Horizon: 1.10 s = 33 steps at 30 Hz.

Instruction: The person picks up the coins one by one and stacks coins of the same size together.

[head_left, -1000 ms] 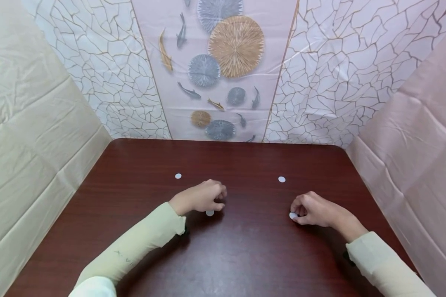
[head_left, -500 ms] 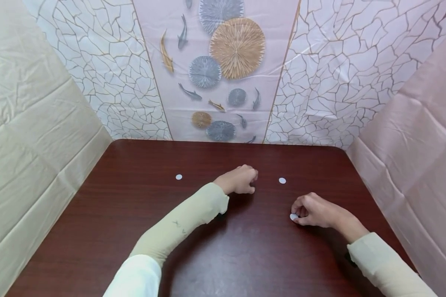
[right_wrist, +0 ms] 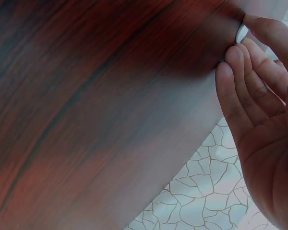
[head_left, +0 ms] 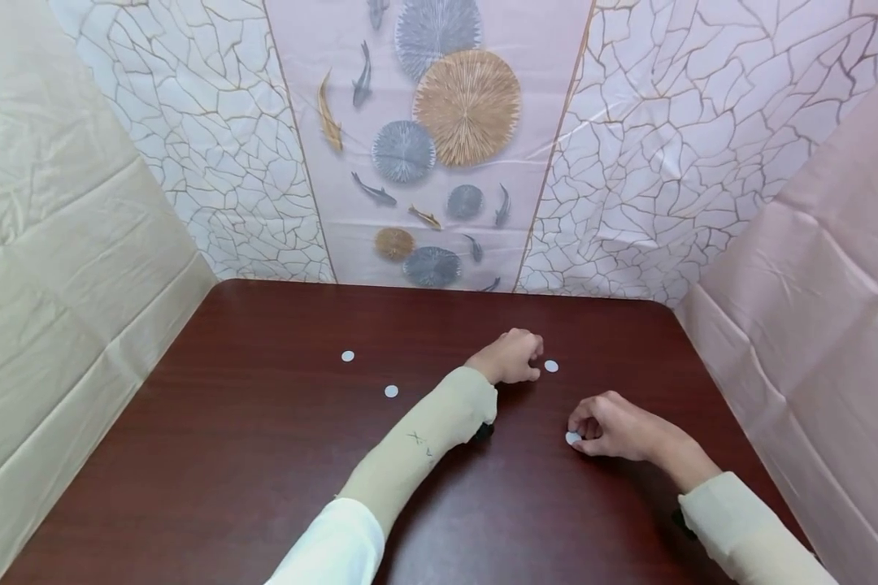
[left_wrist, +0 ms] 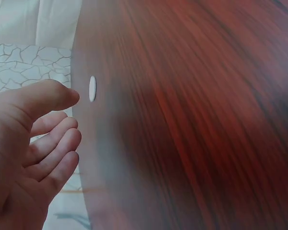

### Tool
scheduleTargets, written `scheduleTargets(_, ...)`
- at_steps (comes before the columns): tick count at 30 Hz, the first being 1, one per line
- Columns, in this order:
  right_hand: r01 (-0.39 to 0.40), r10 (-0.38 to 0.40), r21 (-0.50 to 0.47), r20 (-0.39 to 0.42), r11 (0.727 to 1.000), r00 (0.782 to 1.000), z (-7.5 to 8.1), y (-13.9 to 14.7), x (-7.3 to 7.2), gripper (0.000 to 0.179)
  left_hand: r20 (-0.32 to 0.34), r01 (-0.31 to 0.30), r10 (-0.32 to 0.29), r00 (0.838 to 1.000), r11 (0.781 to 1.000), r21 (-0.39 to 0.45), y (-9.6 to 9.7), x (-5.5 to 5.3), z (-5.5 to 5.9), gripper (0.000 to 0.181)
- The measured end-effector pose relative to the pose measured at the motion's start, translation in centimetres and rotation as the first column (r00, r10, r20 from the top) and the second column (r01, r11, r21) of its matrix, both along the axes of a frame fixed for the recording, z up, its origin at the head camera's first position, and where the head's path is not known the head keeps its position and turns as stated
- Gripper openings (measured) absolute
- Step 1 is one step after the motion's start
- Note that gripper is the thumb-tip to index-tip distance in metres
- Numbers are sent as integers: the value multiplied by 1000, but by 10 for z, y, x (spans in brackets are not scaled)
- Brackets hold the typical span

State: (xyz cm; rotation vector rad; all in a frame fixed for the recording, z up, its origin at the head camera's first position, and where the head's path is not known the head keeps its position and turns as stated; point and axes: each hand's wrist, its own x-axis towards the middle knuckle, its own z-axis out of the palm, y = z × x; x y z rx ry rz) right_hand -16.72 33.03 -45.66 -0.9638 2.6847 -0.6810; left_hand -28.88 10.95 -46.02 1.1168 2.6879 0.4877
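Note:
My left hand (head_left: 510, 356) hovers over the table, just left of a small white disc (head_left: 551, 366). Its fingers are loosely bent and hold nothing; the left wrist view shows that disc (left_wrist: 92, 89) beyond the thumb tip, with a gap between. Farther right, my right hand (head_left: 618, 425) pinches another white disc (head_left: 573, 438) between thumb and fingers, low at the tabletop. In the right wrist view only the edge of this disc (right_wrist: 241, 33) shows between thumb and index finger.
Two more white discs lie on the dark red-brown table (head_left: 212, 455), a back-left disc (head_left: 347, 356) and a nearer disc (head_left: 391, 392) left of my left forearm. A patterned cloth (head_left: 439, 146) hangs behind, with plain cloths at both sides. My left forearm covers part of the tabletop.
My left hand has moved right across the table to beside the back-right disc. A disc left of that forearm has come into view. My right hand stays on its disc.

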Motion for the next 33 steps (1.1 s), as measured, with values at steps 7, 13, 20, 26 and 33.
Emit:
scheduleTargets(7, -38, 38, -24, -18, 999, 999, -1, 1, 1, 7, -97, 7, -16, 995, 996, -93, 23, -5, -8, 24)
scheduleTargets(13, -45, 43, -54, -34, 998, 998, -3, 1, 1, 8, -134, 18, -37, 990, 990, -139, 29, -10, -13, 16)
scheduleTargets(20, -43, 41, -67, -30, 997, 999, -5, 5, 1, 9, -119, 120, -139, 983, 981, -156, 34, -17, -11, 17)
scheduleTargets(26, -51, 46, -83, -58, 995, 997, -7, 6, 2, 10, -112, 132, -154, 982, 975, -179, 37, -17, -7, 18)
scheduleTargets(33, -34, 31, -85, -44, 996, 999, -7, 7, 4, 11, -116, 124, -146, 982, 976, -180, 41, -18, -6, 19)
